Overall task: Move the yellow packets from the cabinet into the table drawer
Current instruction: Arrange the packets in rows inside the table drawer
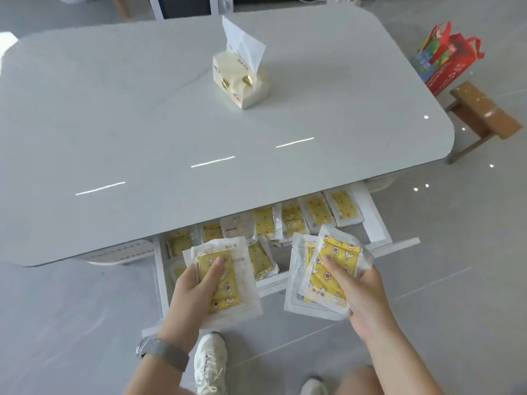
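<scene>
Both hands grip yellow packets (330, 269) above the open drawer (376, 223), left (194, 283) and right (362, 292).

Yellow packets (293, 220) lying loose, overlapping, inside open drawer (377, 223).

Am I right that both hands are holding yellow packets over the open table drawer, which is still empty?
Not quite: the head view shows the drawer already holds many yellow packets. The left hand and right hand do hold packets over it.
</scene>
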Motion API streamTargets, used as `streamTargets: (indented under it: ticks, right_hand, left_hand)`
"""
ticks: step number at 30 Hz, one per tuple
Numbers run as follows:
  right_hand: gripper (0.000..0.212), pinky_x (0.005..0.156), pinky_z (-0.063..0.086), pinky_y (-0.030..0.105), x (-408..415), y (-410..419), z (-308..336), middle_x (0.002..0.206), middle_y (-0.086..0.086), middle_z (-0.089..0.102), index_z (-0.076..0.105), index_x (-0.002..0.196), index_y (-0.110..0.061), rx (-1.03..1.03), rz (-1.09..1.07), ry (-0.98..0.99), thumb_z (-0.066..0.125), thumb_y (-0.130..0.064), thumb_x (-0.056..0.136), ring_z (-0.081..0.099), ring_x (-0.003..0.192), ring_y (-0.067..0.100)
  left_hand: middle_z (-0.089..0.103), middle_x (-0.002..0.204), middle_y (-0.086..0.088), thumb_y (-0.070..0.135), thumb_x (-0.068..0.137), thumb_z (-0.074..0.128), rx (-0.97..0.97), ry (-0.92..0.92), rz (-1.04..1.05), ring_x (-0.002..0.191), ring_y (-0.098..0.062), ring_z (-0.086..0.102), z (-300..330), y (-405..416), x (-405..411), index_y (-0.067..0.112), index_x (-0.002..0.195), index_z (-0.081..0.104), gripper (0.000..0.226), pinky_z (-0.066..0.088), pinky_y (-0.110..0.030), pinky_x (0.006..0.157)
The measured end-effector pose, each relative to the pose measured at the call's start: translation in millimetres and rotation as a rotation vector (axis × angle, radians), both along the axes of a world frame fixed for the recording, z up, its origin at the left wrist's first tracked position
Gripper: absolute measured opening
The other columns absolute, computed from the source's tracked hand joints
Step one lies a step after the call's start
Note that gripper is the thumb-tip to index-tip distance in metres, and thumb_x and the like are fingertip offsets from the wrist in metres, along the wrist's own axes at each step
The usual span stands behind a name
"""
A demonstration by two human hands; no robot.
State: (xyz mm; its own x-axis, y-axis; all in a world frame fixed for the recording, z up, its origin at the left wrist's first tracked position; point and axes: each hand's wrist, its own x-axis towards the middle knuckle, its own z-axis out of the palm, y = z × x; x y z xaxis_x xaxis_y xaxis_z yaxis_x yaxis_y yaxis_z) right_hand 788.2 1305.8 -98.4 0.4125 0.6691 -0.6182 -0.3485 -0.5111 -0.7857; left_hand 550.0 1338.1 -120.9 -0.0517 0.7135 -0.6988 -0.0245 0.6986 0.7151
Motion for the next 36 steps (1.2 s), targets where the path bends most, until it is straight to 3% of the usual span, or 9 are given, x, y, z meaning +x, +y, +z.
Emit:
streamTargets:
  ticks: [5, 10, 14, 19, 26, 29, 32, 34, 36]
  right_hand:
    - [0.015, 0.064, 0.061, 0.033, 7.2, 17.4, -81.6, 0.095, 0.003, 0.077, 0.071, 0.096, -0.019, 0.075, 0.086, -0.021, 0.070, -0.007, 0.086, 0.074, 0.087, 0.019]
    - [0.014, 0.063, 0.061, 0.031, 15.0, 47.6, -132.5, 0.094, 0.002, 0.077, 0.071, 0.095, -0.018, 0.169, 0.147, -0.030, 0.073, -0.012, 0.083, 0.074, 0.084, 0.016]
    - [0.012, 0.061, 0.060, 0.026, 21.0, 58.9, -155.8, 0.092, 0.001, 0.077, 0.071, 0.095, -0.017, 0.274, 0.209, -0.060, 0.073, -0.013, 0.084, 0.074, 0.083, 0.015]
    - [0.011, 0.056, 0.057, 0.021, 28.2, 58.6, -167.6, 0.087, -0.003, 0.077, 0.071, 0.094, -0.017, 0.363, 0.267, -0.036, 0.072, -0.013, 0.084, 0.074, 0.079, 0.010]
    - [0.010, 0.055, 0.058, 0.022, 33.2, 61.2, -171.7, 0.083, -0.001, 0.077, 0.071, 0.089, -0.017, 0.334, 0.316, -0.016, 0.075, -0.013, 0.081, 0.074, 0.075, 0.011]
    - [0.023, 0.065, 0.062, 0.030, 34.2, 62.5, -170.1, 0.087, 0.002, 0.077, 0.072, 0.092, -0.015, 0.334, 0.312, 0.034, 0.079, -0.022, 0.070, 0.075, 0.080, 0.016]
    - [0.083, 0.092, 0.055, 0.044, 28.0, 63.3, -169.6, 0.102, 0.008, 0.075, 0.065, 0.111, -0.008, 0.282, 0.346, 0.019, 0.094, -0.046, 0.043, 0.072, 0.096, 0.023]
    - [0.089, 0.101, 0.048, 0.050, 22.4, 63.5, -168.8, 0.106, 0.009, 0.074, 0.065, 0.113, -0.008, 0.303, 0.373, 0.037, 0.094, -0.047, 0.039, 0.071, 0.101, 0.025]
    - [0.063, 0.101, 0.048, 0.051, 14.2, 63.3, -167.1, 0.102, 0.008, 0.075, 0.070, 0.106, -0.009, 0.339, 0.407, 0.078, 0.085, -0.040, 0.053, 0.072, 0.099, 0.024]
  left_hand:
    - [0.077, 0.096, -0.008, 0.026, 0.095, 0.060, 0.035, -0.042, 0.004, 0.084, -0.022, 0.074, -66.6, 14.5, 8.5, 0.011, 0.104, 0.067, 0.019, 0.060, -0.030, 0.067]
    - [0.074, 0.091, -0.007, 0.041, 0.088, 0.067, 0.147, -0.049, 0.089, 0.085, -0.024, 0.071, -110.5, 29.0, 14.9, 0.009, 0.102, 0.065, 0.035, 0.057, -0.047, 0.088]
    - [0.075, 0.085, -0.004, 0.031, 0.096, 0.060, 0.190, -0.078, 0.156, 0.073, -0.020, 0.072, -127.7, 38.9, 22.5, 0.013, 0.104, 0.066, 0.021, 0.057, -0.041, 0.083]
    - [0.077, 0.084, -0.003, 0.031, 0.095, 0.060, 0.269, -0.073, 0.128, 0.073, -0.016, 0.075, -139.9, 34.3, 36.4, 0.012, 0.106, 0.066, 0.022, 0.060, -0.027, 0.057]
    - [0.077, 0.096, -0.002, 0.030, 0.093, 0.063, 0.292, -0.046, 0.153, 0.083, -0.018, 0.075, -152.5, 26.6, 57.0, 0.018, 0.124, 0.056, 0.033, 0.061, -0.035, 0.070]
    - [0.069, 0.118, -0.003, 0.040, 0.079, 0.075, 0.279, -0.024, 0.180, 0.096, -0.020, 0.073, -155.2, 33.5, 58.9, 0.040, 0.144, 0.032, 0.077, 0.056, -0.044, 0.091]
    - [0.054, 0.140, -0.003, 0.052, 0.068, 0.082, 0.279, -0.011, 0.140, 0.113, -0.021, 0.065, -150.0, 38.7, 64.3, 0.046, 0.149, 0.014, 0.106, 0.050, -0.047, 0.102]
    - [0.056, 0.138, 0.000, 0.058, 0.066, 0.081, 0.283, 0.017, 0.068, 0.115, -0.019, 0.063, -148.2, 38.6, 68.5, 0.033, 0.150, 0.024, 0.104, 0.049, -0.049, 0.102]
    - [0.067, 0.108, -0.003, 0.051, 0.080, 0.074, 0.290, 0.018, -0.008, 0.098, -0.018, 0.064, -147.6, 38.6, 73.8, 0.006, 0.130, 0.051, 0.071, 0.052, -0.057, 0.096]
